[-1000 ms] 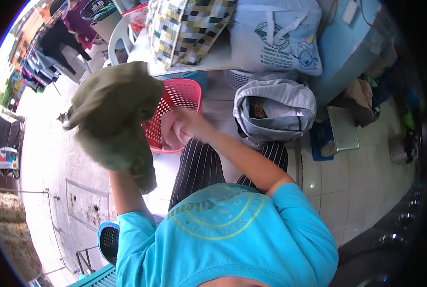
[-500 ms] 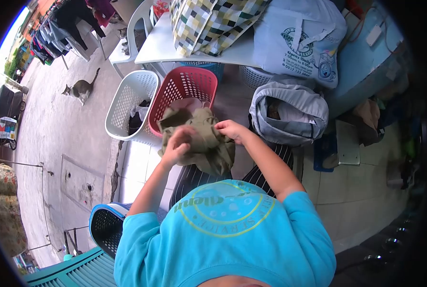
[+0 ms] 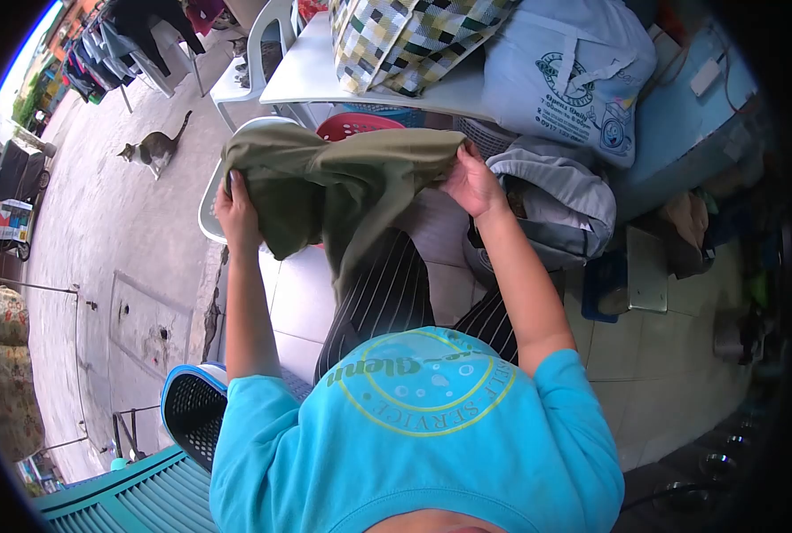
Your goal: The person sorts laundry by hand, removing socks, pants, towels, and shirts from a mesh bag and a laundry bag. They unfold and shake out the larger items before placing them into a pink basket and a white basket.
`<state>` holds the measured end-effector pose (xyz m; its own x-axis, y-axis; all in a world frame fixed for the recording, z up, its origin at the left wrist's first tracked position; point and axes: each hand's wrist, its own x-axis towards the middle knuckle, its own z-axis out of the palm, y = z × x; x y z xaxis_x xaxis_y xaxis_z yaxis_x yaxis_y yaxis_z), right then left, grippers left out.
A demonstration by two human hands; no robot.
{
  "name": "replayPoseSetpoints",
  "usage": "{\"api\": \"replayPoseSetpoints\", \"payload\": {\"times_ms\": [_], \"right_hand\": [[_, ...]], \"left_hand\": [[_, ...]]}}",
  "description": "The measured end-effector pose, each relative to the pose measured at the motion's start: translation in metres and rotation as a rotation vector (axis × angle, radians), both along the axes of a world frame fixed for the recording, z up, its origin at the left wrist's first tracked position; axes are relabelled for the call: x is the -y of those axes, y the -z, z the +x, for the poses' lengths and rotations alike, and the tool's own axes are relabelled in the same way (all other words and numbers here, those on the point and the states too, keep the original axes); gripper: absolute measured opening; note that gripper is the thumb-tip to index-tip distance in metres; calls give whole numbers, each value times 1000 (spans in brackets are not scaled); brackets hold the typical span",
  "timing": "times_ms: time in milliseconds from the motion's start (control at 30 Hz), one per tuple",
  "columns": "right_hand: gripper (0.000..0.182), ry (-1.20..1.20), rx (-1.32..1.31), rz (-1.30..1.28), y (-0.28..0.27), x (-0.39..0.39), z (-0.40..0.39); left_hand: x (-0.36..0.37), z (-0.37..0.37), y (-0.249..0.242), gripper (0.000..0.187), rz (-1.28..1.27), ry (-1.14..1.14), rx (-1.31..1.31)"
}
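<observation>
Holding the olive garment [image 3: 378, 169] wide

My left hand [image 3: 239, 211] and right hand [image 3: 474, 182] grip opposite ends, presumably so it hangs open, near the front edge of the table [image 3: 312, 78], partly hiding the red basket [image 3: 358, 123].

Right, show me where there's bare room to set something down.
The left end of the white table is bare, between the white chair and checkered bag. Concrete lies open between the cat and blue-rimmed basket. It's crowded where the olive cloth partly hides the red basket and white basket.
</observation>
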<state>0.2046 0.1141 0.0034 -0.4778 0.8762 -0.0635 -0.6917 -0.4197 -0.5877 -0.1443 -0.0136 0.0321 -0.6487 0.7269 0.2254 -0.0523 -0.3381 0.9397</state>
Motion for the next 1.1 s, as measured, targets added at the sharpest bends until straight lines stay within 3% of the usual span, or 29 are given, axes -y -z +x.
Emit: {"api": "replayPoseSetpoints", "payload": {"times_ms": [167, 200, 233, 300, 333, 367, 400, 433, 467, 567, 600, 700, 767, 833, 867, 933, 967, 1033, 1100], "right_hand": [[17, -72, -132, 72, -26, -18, -25], [31, -95, -113, 193, -36, -16, -28], [31, -98, -115, 195, -47, -13, -26], [45, -431, -427, 190, -65, 1, -20], [73, -480, -401, 158, -59, 9, -21], [73, -480, -399, 155, -50, 11, -26], [79, -422, -139, 152, -39, 13, -33], [85, -361, 123, 154, -24, 11, -37], [97, -364, -5, 10, 6, -7, -40], [87, -437, -175, -134, 25, -30, -52], [72, -317, 99, -179, 15, -29, -60], [59, -373, 185, -156, -12, -46, -77], [56, -302, 117, -45, -60, -44, -80], [57, -272, 6, 77, -90, -51, -76], [57, -272, 4, 81, -100, -50, -68], [69, -416, -318, 321, -110, -48, -47], [69, -416, -316, 320, -107, -51, -43], [79, -348, -372, 393, -89, -59, -38], [80, -313, -371, 313, -66, -65, -42]], "left_hand": [[-3, -16, -53, 30, 84, -24, -80], [0, -11, -63, 30, 161, -98, -93], [3, -6, -70, 30, 240, -171, -104], [17, 2, -82, 37, 259, -153, -48], [24, 10, -89, 42, 263, -65, 59], [28, 13, -91, 48, 266, 22, 168], [27, 0, -78, 53, 283, 192, 133], [26, -6, -65, 53, 288, 192, 137], [25, -8, -59, 52, 281, 297, 231], [26, -10, -44, 49, 269, 445, 322], [24, -11, -42, 50, 193, 433, 306], [9, -29, -33, 50, -34, 352, 307], [-4, -38, -38, 52, -250, 210, 265], [-11, -58, -32, 52, -216, 204, 310], [-12, -63, -31, 53, -71, 174, 302], [-15, -80, -17, 53, 133, 174, 310], [-17, -88, -4, 53, 133, 174, 313], [-20, -95, 25, 51, 59, 316, 424], [-22, -88, 54, 53, -319, 305, 380]]}}
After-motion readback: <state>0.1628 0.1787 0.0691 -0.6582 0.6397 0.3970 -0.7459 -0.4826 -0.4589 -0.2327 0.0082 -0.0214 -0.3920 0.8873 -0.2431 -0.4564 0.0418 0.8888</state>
